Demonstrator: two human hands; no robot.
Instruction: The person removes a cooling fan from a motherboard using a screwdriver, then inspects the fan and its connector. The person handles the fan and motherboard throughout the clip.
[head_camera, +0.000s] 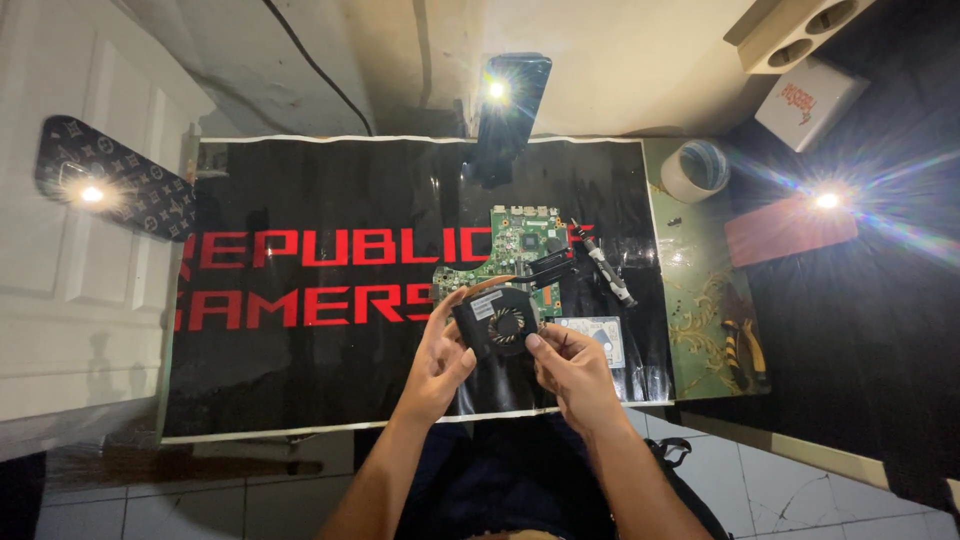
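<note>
Seen from overhead: a person's left hand (440, 355) and right hand (572, 368) both grip a black laptop cooling fan (497, 320), raised just above a black desk mat (300, 380) w/ big red lettering. Left fingers curl round the fan's left edge and top corner; the right thumb presses its lower right rim, other fingers tucked beneath. The fan sits between the hands, in front of a green motherboard (520, 240) lying flat on the mat.

Risks, as judged from here: the copper heat pipe (545, 268) joined to the fan reaches up-right over the board, so a twist or slip could bend it or drag it across small board parts. A thumb sliding inward could press on the thin blades. Glare from three lamps, incl. the one at top centre (497, 90), may hide small bits on the glossy mat.

Materials: fan housing is matte black plastic, roughly square w/ a round opening and fine radial blades, plus a pale sticker. Pipe looks like dull copper ending in dark fins. Board is green, studded w/ metal ports along its far edge. A flat silvery hard drive (600, 335) lies just beside the right hand. A pale roll of tape (697, 168) sits well apart at right, on a green patterned surface.
</note>
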